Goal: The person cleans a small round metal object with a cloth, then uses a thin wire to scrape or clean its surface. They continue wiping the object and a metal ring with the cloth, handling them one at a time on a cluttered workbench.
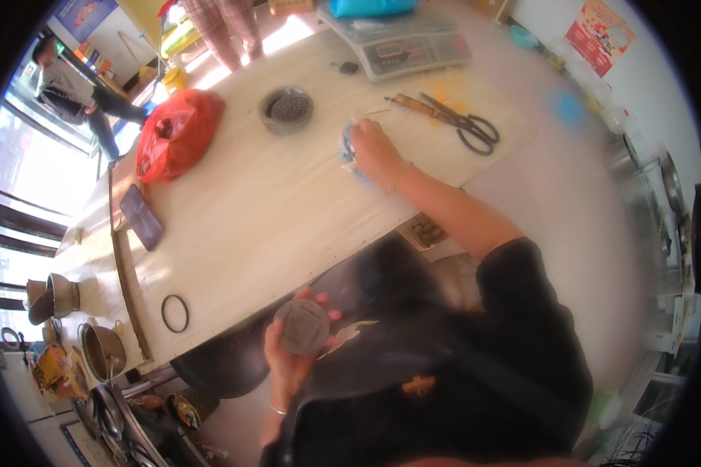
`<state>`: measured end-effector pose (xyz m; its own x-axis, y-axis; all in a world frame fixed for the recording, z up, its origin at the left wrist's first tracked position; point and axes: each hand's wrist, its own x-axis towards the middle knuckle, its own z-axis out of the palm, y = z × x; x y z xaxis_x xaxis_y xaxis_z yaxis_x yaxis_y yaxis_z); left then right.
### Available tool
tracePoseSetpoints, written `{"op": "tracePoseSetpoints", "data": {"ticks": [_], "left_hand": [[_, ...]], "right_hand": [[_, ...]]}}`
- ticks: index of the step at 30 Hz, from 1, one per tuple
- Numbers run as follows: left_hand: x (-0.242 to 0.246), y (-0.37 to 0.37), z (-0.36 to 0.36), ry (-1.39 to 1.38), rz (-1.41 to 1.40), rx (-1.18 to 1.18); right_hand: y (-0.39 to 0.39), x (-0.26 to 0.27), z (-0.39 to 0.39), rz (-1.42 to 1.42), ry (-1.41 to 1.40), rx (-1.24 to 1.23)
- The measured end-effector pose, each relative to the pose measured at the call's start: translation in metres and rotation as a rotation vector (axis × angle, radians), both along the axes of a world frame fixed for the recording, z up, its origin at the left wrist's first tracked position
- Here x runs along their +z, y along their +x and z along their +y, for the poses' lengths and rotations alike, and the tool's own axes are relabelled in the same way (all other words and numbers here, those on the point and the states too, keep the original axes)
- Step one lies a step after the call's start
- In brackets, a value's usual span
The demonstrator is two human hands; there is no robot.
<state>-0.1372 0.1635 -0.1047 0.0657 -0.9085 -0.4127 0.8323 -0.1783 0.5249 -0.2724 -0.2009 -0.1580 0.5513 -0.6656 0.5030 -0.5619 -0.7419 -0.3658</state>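
My left hand holds a round grey disc, apparently metal, by its edge just off the table's near side. Its flat face is turned up towards me. Out on the wooden tabletop, my right hand grips a crumpled blue and white cloth pressed to the surface. Farther left sits a round grey metal housing with a perforated plate inside. A thin dark ring lies by itself near the table's front left.
Black-handled scissors and a wooden-handled tool lie beyond my right hand. A digital scale, a key fob, a red plastic bag and a phone rest on the table. Metal pots stand left. Two people are beyond.
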Motion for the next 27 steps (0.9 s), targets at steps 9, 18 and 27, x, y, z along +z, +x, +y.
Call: {"op": "tracePoseSetpoints", "data": {"ticks": [9, 18, 27], "left_hand": [[0.015, 0.006, 0.015, -0.131, -0.013, 0.174], [0.009, 0.036, 0.044, -0.099, -0.036, 0.344], [-0.027, 0.032, 0.056, -0.223, 0.403, 0.348]], "right_hand": [[0.091, 0.017, 0.152, -0.090, -0.034, 0.844], [0.029, 0.062, 0.156, -0.003, 0.584, 0.935], [0.031, 0.005, 0.052, 0.185, 0.087, 0.274]]}}
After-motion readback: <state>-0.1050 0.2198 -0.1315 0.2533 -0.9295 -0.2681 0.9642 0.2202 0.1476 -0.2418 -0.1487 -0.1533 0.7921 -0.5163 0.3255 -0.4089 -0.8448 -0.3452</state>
